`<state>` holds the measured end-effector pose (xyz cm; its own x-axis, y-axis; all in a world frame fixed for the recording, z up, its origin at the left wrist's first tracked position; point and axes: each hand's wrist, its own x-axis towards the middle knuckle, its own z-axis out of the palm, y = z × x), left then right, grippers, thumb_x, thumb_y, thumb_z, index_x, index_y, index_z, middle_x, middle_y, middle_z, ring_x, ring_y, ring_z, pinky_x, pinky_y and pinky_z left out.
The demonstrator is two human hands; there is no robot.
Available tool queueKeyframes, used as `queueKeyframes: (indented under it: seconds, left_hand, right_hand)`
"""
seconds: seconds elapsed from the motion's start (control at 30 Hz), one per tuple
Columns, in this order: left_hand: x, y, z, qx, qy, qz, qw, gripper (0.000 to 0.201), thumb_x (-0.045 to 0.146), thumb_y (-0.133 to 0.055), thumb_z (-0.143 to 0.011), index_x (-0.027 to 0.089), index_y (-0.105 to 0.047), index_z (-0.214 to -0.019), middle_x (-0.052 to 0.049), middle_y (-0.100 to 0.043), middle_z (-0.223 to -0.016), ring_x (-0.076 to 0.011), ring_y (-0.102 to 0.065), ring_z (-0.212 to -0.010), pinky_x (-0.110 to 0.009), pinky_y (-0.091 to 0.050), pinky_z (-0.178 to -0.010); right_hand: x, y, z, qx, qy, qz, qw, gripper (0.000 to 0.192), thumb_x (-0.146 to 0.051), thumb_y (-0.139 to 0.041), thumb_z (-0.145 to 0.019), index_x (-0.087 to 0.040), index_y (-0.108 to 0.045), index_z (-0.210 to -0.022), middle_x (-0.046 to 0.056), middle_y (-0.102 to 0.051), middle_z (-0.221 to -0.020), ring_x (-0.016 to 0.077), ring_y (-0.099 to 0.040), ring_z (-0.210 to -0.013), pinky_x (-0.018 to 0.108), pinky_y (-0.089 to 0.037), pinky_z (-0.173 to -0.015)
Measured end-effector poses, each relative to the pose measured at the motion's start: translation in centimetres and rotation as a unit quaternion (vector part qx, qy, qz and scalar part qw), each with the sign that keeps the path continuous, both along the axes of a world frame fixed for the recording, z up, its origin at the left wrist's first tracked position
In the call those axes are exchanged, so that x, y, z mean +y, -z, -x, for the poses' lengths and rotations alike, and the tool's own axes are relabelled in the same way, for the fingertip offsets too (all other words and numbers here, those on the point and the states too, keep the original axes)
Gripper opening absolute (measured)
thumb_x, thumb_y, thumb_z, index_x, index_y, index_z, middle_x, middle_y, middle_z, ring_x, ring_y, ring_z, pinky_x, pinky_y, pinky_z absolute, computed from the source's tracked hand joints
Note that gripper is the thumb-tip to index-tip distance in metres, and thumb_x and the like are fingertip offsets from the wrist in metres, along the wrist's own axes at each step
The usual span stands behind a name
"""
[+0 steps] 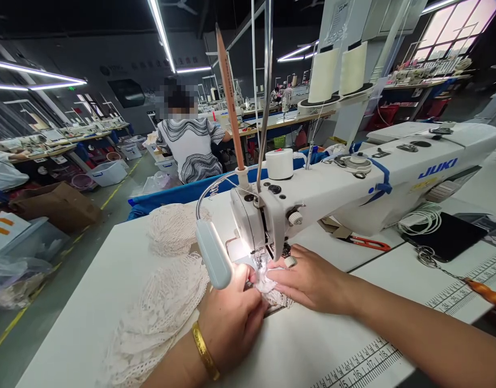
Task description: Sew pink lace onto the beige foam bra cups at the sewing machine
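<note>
A white sewing machine (312, 194) stands across the table, its needle area lit by a grey clip-on lamp (214, 253). Under the needle lies a piece of white lace fabric (265, 281). My left hand (235, 312), with a gold bangle at the wrist, is closed on the near left edge of this lace, fingers curled. From the right, my right hand (308, 280) lies over the lace with its fingers stretched out, pressing it near the presser foot. Just what the left fingertips pinch is partly hidden. Cream lace pieces (159, 302) lie in a heap left of my left hand.
Behind the needle area is another lace bundle (177, 226). Right of the machine lie a red cutter (369, 243), a black tablet-like slab (445, 234) and a keyring with an orange handle (486, 292). A ruler strip (361, 366) marks the front edge. A co-worker (191, 140) sits ahead.
</note>
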<state>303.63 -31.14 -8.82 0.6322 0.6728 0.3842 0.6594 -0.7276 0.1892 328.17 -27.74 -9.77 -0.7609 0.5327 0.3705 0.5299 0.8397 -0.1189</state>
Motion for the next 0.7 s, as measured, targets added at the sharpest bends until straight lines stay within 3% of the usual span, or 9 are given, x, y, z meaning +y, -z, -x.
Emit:
queueKeyframes:
  seconds: [0.13, 0.27, 0.37, 0.43, 0.57, 0.63, 0.7]
  left_hand:
    - [-0.6, -0.4, 0.0, -0.043, 0.054, 0.064, 0.996, 0.018, 0.021, -0.056, -0.095, 0.021, -0.063, -0.079, -0.009, -0.064, -0.111, -0.0239, -0.063, -0.097, -0.037, -0.054, -0.078]
    - [-0.3, -0.6, 0.4, -0.027, 0.001, 0.099, 0.995, 0.011, 0.026, -0.054, -0.098, 0.021, -0.063, -0.098, -0.005, -0.067, -0.092, -0.0199, -0.061, -0.072, -0.035, -0.05, -0.063]
    - [-0.2, -0.7, 0.4, -0.042, 0.045, 0.132, 0.989, 0.01, 0.026, -0.054, -0.1, 0.023, -0.064, -0.101, 0.0, -0.066, -0.082, -0.0175, -0.061, -0.068, -0.031, -0.046, -0.058]
    - [0.0, -0.6, 0.4, -0.057, 0.059, 0.1, 0.992, 0.015, 0.021, -0.05, -0.101, 0.023, -0.065, -0.102, -0.001, -0.066, -0.082, -0.0182, -0.061, -0.074, -0.031, -0.047, -0.063]
    - [0.8, -0.1, 0.5, -0.038, 0.015, -0.025, 0.999, 0.028, 0.012, -0.044, -0.1, 0.021, -0.069, -0.106, -0.008, -0.067, -0.099, -0.0225, -0.058, -0.082, -0.036, -0.047, -0.069]
    - [1.1, 0.2, 0.6, -0.025, 0.01, -0.047, 0.999, 0.028, 0.01, -0.045, -0.098, 0.02, -0.071, -0.102, -0.01, -0.067, -0.108, -0.0249, -0.058, -0.09, -0.039, -0.05, -0.075]
    - [1.2, 0.4, 0.5, -0.019, 0.024, -0.041, 0.999, 0.026, 0.01, -0.047, -0.098, 0.019, -0.071, -0.099, -0.01, -0.069, -0.111, -0.0267, -0.059, -0.098, -0.043, -0.053, -0.082]
  right_hand:
    - [0.0, -0.1, 0.1, 0.014, -0.018, 0.033, 0.999, 0.019, -0.035, -0.055, -0.106, -0.022, -0.069, -0.107, 0.006, -0.071, -0.1, 0.0231, -0.057, -0.094, 0.036, -0.042, -0.084]
    - [0.4, -0.2, -0.2, 0.001, 0.036, 0.014, 0.999, 0.022, -0.037, -0.06, -0.104, -0.02, -0.07, -0.093, 0.006, -0.067, -0.089, 0.0235, -0.054, -0.087, 0.036, -0.042, -0.08]
    - [0.7, -0.2, -0.6, 0.008, 0.07, -0.021, 0.997, 0.029, -0.036, -0.061, -0.104, -0.019, -0.069, -0.082, 0.007, -0.065, -0.085, 0.0239, -0.053, -0.087, 0.038, -0.042, -0.082]
    - [0.6, -0.2, -0.5, 0.023, 0.063, -0.03, 0.997, 0.033, -0.036, -0.057, -0.106, -0.019, -0.07, -0.081, 0.007, -0.066, -0.085, 0.0239, -0.053, -0.087, 0.038, -0.042, -0.083]
    - [0.0, -0.1, 0.0, 0.03, 0.002, -0.019, 0.999, 0.029, -0.035, -0.049, -0.108, -0.02, -0.071, -0.098, 0.008, -0.071, -0.1, 0.0233, -0.053, -0.089, 0.037, -0.041, -0.08]
    - [0.0, 0.1, 0.2, 0.009, -0.013, -0.019, 1.0, 0.027, -0.033, -0.049, -0.108, -0.021, -0.07, -0.097, 0.007, -0.072, -0.104, 0.0224, -0.053, -0.089, 0.037, -0.04, -0.081]
    - [0.2, 0.2, 0.1, -0.013, 0.001, -0.034, 0.999, 0.027, -0.028, -0.05, -0.106, -0.02, -0.068, -0.087, 0.006, -0.071, -0.096, 0.0223, -0.052, -0.087, 0.037, -0.038, -0.08]
